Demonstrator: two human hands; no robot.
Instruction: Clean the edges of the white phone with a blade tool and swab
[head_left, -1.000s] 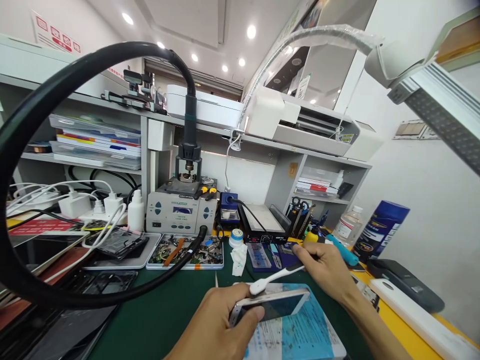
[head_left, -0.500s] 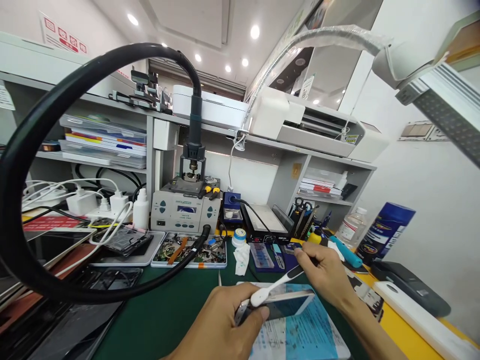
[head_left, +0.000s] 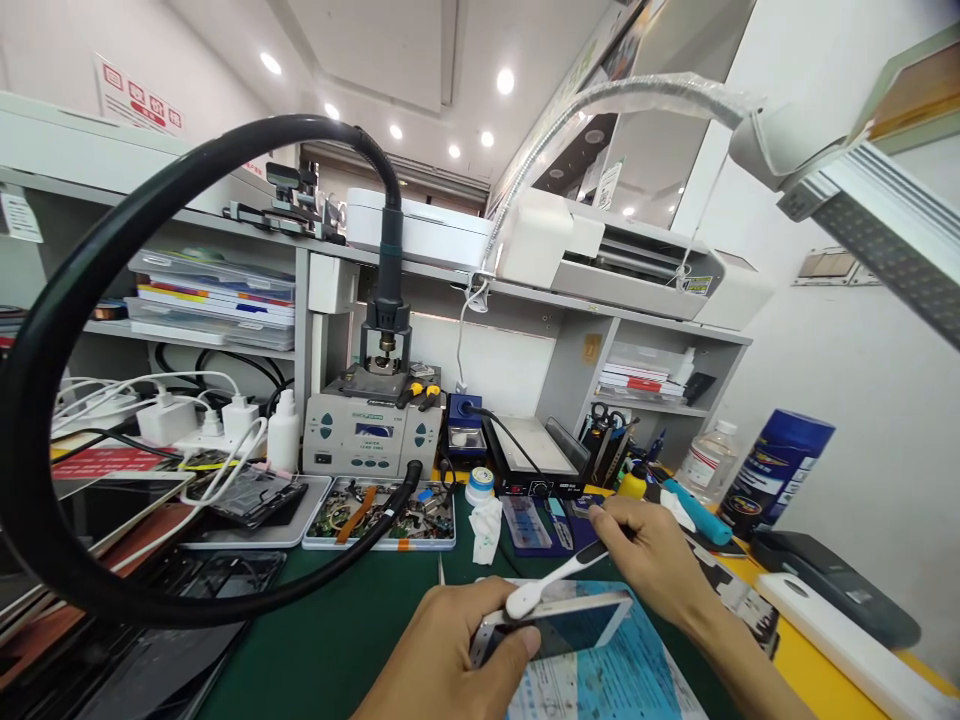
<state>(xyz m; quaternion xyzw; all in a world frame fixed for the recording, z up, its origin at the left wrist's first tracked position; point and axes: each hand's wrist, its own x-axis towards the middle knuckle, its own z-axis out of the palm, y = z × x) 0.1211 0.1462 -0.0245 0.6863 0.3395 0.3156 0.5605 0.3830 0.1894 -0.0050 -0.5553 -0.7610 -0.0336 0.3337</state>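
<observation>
My left hand (head_left: 451, 650) grips a white-edged smartphone (head_left: 576, 628) by one end, thumb on its dark face and fingers behind. The phone is tilted on its long side above a blue and white printed pad (head_left: 637, 665). My right hand (head_left: 651, 560) is closed around the dark handle of a white toothbrush (head_left: 553, 578). The brush's head lies against the upper edge of the phone, close to my left fingers. Its bristles are hidden from this side.
A thick black hose (head_left: 56, 250) loops across the left side from a hot-air station (head_left: 371, 435). Behind the hands lie a tray of small parts (head_left: 319, 538), a small jar (head_left: 480, 487) and a crumpled tissue (head_left: 486, 530). Bottles and a blue can (head_left: 776, 470) stand right.
The view has tilted slightly upward, so the surroundings sit lower in the picture. Both hands keep their grips, and the brush head stays at the phone's upper edge.
</observation>
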